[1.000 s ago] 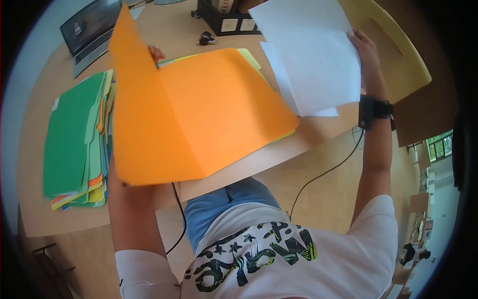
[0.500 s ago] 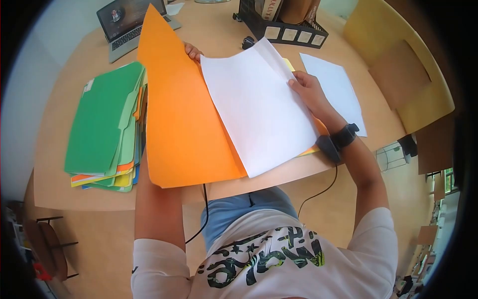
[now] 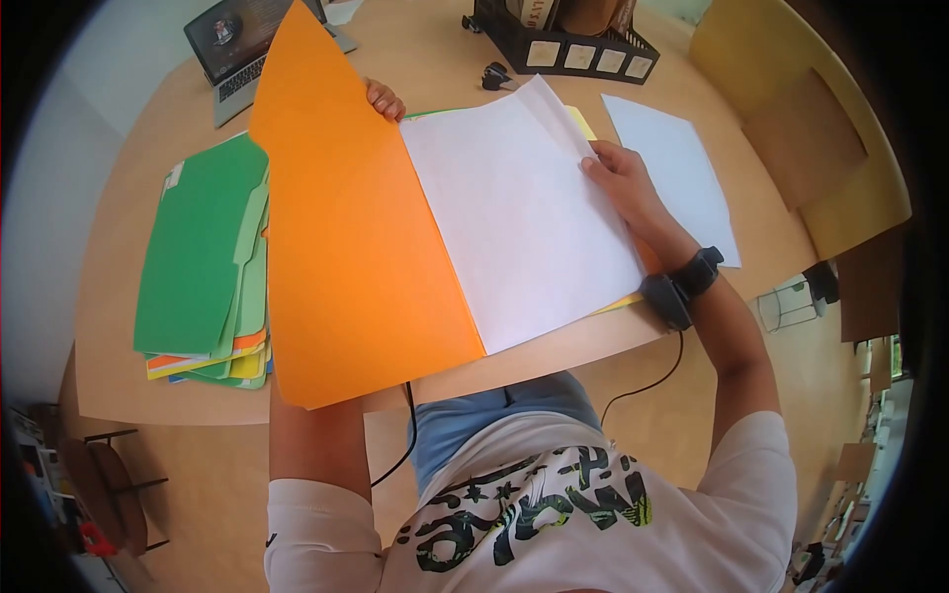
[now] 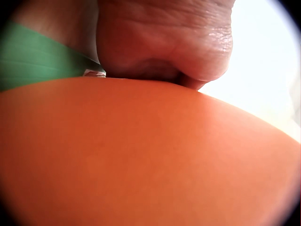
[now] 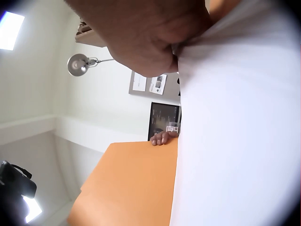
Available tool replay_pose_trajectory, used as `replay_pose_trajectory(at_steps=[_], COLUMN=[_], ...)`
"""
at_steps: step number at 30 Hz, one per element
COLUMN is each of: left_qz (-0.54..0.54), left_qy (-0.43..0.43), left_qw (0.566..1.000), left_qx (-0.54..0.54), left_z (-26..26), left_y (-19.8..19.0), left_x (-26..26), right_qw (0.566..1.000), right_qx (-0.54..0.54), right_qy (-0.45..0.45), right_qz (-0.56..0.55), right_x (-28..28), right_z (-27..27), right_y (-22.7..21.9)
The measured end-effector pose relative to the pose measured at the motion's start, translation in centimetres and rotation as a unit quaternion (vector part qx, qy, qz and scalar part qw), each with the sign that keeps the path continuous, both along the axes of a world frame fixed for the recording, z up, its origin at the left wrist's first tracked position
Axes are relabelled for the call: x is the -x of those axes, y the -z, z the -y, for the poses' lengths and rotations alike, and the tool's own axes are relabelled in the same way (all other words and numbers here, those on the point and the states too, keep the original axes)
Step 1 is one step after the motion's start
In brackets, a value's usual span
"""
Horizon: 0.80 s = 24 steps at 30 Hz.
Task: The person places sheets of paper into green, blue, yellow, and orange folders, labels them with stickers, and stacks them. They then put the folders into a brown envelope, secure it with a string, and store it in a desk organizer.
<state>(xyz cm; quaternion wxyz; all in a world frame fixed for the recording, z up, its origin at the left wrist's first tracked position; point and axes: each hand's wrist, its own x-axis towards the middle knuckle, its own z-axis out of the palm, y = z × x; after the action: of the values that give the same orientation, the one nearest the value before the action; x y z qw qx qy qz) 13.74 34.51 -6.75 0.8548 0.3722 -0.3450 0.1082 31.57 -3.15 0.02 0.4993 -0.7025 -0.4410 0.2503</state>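
Note:
An orange folder (image 3: 341,247) is spread open at the table's front edge, its left flap raised. My left hand (image 3: 386,101) grips the flap at its far edge, fingers curled over it; the flap hides the rest of that hand. In the left wrist view the folder's outer face (image 4: 141,150) fills the lower part below the hand (image 4: 164,37). White paper (image 3: 524,217) covers most of the folder's right half. At the paper's right edge, my right hand (image 3: 628,188) pinches it between thumb and fingers. The right wrist view shows that pinch on the paper (image 5: 235,122) up close.
A stack of green, yellow and orange folders (image 3: 198,257) lies on the left. To the right is another white sheet (image 3: 677,173). Farther back stand a laptop (image 3: 237,59) and a black book holder (image 3: 583,54), with a small black object (image 3: 497,76) nearby. A yellow chair (image 3: 801,109) is at the right.
My right hand has brought white paper leftward from beside the folder onto its right half. One sheet stays on the table at the right. The left hand keeps holding the flap.

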Motion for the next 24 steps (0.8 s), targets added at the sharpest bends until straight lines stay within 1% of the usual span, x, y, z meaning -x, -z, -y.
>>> replay_pose_trajectory(at_steps=[2,4,5,6,7,8,9,11,14,15,16,17,18,19,20,23,24], left_qz=[-0.001,0.003,0.004,0.005,0.015,0.007,-0.001,-0.021,-0.055,-0.065,-0.076,-0.074,-0.071,-0.069,-0.057,-0.029,-0.026], left_qy=[0.005,0.012,0.015,0.021,0.037,0.026,0.016,0.006,0.007,0.008,0.009,0.003,-0.003,-0.010,0.001,0.021,0.021], left_qw=[1.000,1.000,1.000,1.000,0.999,0.999,1.000,1.000,0.998,0.997,0.996,0.996,0.997,0.997,0.998,0.999,0.999], left_qx=[-0.005,-0.009,-0.015,-0.016,-0.035,-0.025,-0.015,-0.010,-0.029,-0.037,-0.046,-0.040,-0.034,-0.029,-0.020,0.005,0.012], left_z=[-0.1,-0.3,-0.5,-0.7,-0.8,-0.7,-0.5,-0.6,-1.5,-1.9,-1.9,-1.7,-1.0,-0.4,0.1,1.1,1.4], left_y=[0.1,0.1,0.2,0.2,0.1,0.0,0.0,0.4,0.6,0.5,0.3,0.1,-0.1,-0.3,-0.5,-0.6,-0.6], left_x=[-0.1,-0.3,-0.4,-0.6,-0.8,-0.6,-0.3,-0.1,0.7,0.7,0.4,0.2,0.5,0.8,0.7,0.3,0.4], right_qw=[1.000,0.988,0.972,0.949,0.918,0.883,0.860,0.863,0.863,0.842,0.847,0.856,0.858,0.850,0.841,0.842,0.855], right_qx=[-0.001,0.052,0.078,0.123,0.168,0.230,0.198,0.216,0.224,0.204,0.171,0.199,0.197,0.165,0.132,0.109,0.094], right_qy=[0.006,0.033,0.046,0.029,0.011,-0.001,-0.015,-0.109,-0.205,-0.223,-0.257,-0.213,-0.214,-0.202,-0.189,-0.105,-0.090], right_qz=[-0.005,0.144,0.217,0.289,0.359,0.409,0.469,0.444,0.403,0.446,0.433,0.427,0.424,0.457,0.489,0.518,0.502], right_x=[0.0,0.6,0.9,0.6,0.4,0.8,-0.2,-1.6,-1.9,-2.5,-3.3,-2.8,-2.6,-3.5,-4.4,-4.9,-5.2], right_z=[0.1,0.7,1.1,1.6,2.1,2.5,3.0,2.9,1.0,-0.4,-2.3,-4.3,-6.2,-8.4,-10.4,-15.1,-16.1], right_y=[-0.1,-1.4,-2.4,-3.4,-4.7,-6.7,-7.2,-9.8,-12.9,-12.9,-12.5,-12.2,-11.9,-10.7,-9.3,-6.5,-5.5])
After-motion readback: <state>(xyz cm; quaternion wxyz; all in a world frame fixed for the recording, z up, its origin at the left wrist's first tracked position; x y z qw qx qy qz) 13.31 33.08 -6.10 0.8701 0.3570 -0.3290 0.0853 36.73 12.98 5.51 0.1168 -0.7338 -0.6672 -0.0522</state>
